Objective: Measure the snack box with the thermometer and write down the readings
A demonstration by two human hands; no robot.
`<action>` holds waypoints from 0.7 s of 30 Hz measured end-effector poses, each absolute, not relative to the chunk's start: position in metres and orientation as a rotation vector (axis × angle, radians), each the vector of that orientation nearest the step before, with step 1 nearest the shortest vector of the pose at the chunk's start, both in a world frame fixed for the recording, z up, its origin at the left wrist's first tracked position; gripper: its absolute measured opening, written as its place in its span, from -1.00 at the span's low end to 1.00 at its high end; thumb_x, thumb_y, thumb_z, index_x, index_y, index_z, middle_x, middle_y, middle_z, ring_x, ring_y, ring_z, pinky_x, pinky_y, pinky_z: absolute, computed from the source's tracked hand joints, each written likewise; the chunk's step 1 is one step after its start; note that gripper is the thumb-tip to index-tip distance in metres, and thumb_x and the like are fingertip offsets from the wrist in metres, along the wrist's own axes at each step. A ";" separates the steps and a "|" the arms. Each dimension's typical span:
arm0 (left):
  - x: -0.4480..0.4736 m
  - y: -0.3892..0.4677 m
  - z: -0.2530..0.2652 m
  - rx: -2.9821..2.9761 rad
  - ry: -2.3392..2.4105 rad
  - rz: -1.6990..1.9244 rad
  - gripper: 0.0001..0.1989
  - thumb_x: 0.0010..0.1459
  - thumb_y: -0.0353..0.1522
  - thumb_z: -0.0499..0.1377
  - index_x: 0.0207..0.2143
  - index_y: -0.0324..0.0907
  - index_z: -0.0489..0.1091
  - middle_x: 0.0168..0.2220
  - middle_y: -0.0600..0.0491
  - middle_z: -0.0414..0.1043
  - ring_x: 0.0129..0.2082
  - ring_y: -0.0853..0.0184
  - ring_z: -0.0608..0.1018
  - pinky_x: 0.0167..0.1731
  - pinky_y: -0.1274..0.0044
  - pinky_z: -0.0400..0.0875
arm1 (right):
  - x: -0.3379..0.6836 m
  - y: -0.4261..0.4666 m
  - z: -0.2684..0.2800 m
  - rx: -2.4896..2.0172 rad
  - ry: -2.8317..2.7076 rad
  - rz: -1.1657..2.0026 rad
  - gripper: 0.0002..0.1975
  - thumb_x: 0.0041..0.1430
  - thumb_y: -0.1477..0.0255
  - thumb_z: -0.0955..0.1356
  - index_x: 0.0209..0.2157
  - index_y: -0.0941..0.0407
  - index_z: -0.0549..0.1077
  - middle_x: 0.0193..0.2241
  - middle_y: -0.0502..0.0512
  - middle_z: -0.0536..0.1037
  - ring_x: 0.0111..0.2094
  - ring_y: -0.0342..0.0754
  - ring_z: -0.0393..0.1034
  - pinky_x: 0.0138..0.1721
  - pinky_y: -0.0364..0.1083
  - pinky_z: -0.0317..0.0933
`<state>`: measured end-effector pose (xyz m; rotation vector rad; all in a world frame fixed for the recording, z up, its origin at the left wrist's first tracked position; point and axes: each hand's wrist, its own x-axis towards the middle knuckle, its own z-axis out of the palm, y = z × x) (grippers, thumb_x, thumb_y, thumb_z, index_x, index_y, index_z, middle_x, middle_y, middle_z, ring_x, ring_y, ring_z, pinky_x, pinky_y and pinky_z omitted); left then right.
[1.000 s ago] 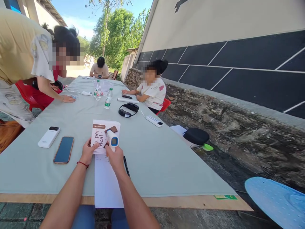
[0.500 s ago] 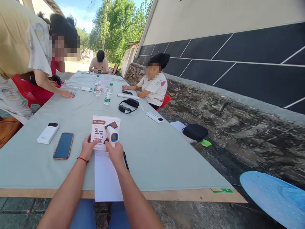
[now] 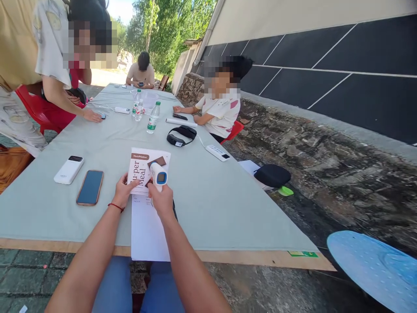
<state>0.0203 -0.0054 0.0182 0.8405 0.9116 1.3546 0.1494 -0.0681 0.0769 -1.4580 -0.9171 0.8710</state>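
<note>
My left hand [image 3: 124, 191] is closed on the left edge of a white and brown box [image 3: 140, 158] printed "NutriMotion" and "Meal", its thumb lying across the front. In my right hand [image 3: 162, 201] is a white and blue infrared thermometer [image 3: 159, 173], held by its handle. Its small screen faces me and its head overlaps the right part of the box. Under both hands a white paper sheet [image 3: 150, 237] with some writing lies on the table. A dark thin object, partly covered by my right hand, shows beside the sheet.
On the cloth-covered table [image 3: 228, 217] a phone [image 3: 90, 187] and a white power bank [image 3: 69, 170] lie left. Farther off are a black headset [image 3: 181, 135], another power bank [image 3: 218, 153] and water bottles [image 3: 153, 117]. Several people are around the table. A blue round surface [image 3: 374, 265] stands right.
The camera view has shifted slightly, so the table things appear higher and a little to the right. Both hands keep their hold on the box and the thermometer.
</note>
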 end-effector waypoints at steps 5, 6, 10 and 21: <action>0.023 -0.004 0.016 0.841 0.894 1.360 -0.28 -0.31 -0.21 0.54 -0.04 -0.22 0.47 -0.01 -0.14 0.55 -0.02 0.07 0.57 0.01 0.24 0.44 | 0.151 -0.069 0.079 -1.476 -0.901 0.881 -0.69 -0.13 0.19 0.37 -0.41 0.13 0.51 -0.71 -0.10 0.37 -0.58 -0.07 0.26 -0.53 -0.11 0.18; 0.024 -0.003 0.016 0.840 0.901 1.370 -0.28 -0.31 -0.22 0.54 -0.05 -0.22 0.47 0.00 -0.14 0.54 0.00 0.06 0.56 0.03 0.24 0.43 | 0.151 -0.069 0.080 -1.474 -0.897 0.879 -0.70 -0.14 0.20 0.37 -0.41 0.13 0.51 -0.72 -0.10 0.37 -0.59 -0.07 0.25 -0.53 -0.11 0.18; 0.026 -0.003 0.017 0.841 0.900 1.372 -0.29 -0.32 -0.22 0.55 -0.06 -0.22 0.47 0.01 -0.13 0.54 0.01 0.06 0.56 0.05 0.24 0.43 | 0.151 -0.070 0.082 -1.465 -0.894 0.887 -0.70 -0.13 0.21 0.36 -0.39 0.13 0.50 -0.72 -0.11 0.36 -0.59 -0.08 0.24 -0.52 -0.11 0.17; 0.024 -0.004 0.020 0.846 0.910 1.360 -0.28 -0.31 -0.19 0.54 -0.05 -0.23 0.47 -0.02 -0.12 0.56 -0.03 0.08 0.58 0.02 0.25 0.44 | 0.151 -0.068 0.077 -1.438 -0.924 0.888 -0.65 -0.09 0.20 0.36 -0.32 0.15 0.52 -0.70 -0.11 0.37 -0.58 -0.08 0.25 -0.50 -0.11 0.17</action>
